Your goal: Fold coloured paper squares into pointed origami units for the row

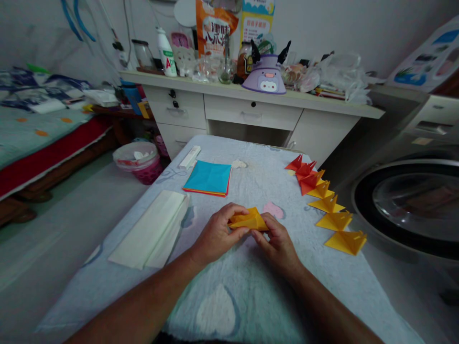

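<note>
Between my two hands is a partly folded piece of yellow origami paper (251, 219), held just above the cloth-covered table (215, 267). My left hand (221, 227) pinches its left end, thumb below and fingers on top. The right end is gripped by my right hand (276, 239), with the thumb at the lower edge. Ahead and to the left lies a stack of square coloured paper (208, 177), blue on top with red and yellow edges beneath. Along the table's right side stands a row of folded paper pieces, red ones (306, 176) farther off and yellow ones (335, 220) nearer.
A folded whitish sheet (152, 229) lies at the left of the table, and a slim white box (190, 157) at the back left. A lined waste bin (139, 160) stands on the floor. Behind is a cluttered white desk (251, 110); a washing machine (423, 191) is at the right.
</note>
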A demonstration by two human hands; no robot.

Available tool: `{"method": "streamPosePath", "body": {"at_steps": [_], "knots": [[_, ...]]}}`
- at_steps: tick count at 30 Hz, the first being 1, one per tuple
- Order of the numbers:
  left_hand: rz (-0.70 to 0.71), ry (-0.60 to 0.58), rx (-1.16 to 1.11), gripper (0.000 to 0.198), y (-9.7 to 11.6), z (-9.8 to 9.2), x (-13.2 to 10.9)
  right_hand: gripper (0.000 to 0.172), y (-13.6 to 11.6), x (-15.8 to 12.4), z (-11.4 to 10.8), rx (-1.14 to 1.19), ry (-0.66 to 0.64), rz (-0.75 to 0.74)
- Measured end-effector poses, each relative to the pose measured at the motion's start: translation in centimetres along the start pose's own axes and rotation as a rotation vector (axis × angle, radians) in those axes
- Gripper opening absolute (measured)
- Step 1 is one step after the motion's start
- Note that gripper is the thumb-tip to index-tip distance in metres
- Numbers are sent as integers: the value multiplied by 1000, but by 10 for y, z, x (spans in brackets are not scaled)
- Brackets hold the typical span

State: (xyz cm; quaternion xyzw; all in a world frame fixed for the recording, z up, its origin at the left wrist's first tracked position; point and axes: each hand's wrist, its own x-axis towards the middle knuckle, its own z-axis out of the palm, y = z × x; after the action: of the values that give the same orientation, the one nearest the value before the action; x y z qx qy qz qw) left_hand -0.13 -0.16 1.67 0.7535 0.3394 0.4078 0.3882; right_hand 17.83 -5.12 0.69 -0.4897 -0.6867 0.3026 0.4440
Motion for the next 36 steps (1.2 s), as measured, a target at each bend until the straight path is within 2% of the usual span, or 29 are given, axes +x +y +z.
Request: {"method": "streamPosePath", "body": {"at_steps": [3, 7, 11, 16, 19, 22, 24, 26, 31, 36], "knots": [[31, -3, -41, 15, 1, 0, 1, 7, -1, 0, 0, 3, -4, -22], [74, -12, -46, 15, 2, -1, 1, 7, -1, 0, 0, -17, -3, -42], [71, -45, -61, 25, 2, -1, 1, 7, -3, 0, 0, -48, -2, -44], [77, -102, -57, 19, 0, -2, 1, 9, -3, 1, -1, -39, -23, -32], [77, -75, -76, 21, 0, -3, 1, 21, 1, -2, 1, 33, 23, 2], [34, 14, -125, 16, 1, -4, 3, 32, 5, -5, 1, 124, 158, 23], [-25, 63, -177, 7, 1, -4, 4, 30, 5, -6, 0, 124, 234, 10], [-96, 73, -250, 10, 1, -5, 5, 25, 4, -7, -2, 88, 266, -10], [-261, 62, -408, 25, 1, -5, 4, 19, -1, -8, -5, 5, 232, -61], [-289, 53, -412, 26, 0, -5, 4, 25, -3, -7, -5, -18, 185, -70]]}}
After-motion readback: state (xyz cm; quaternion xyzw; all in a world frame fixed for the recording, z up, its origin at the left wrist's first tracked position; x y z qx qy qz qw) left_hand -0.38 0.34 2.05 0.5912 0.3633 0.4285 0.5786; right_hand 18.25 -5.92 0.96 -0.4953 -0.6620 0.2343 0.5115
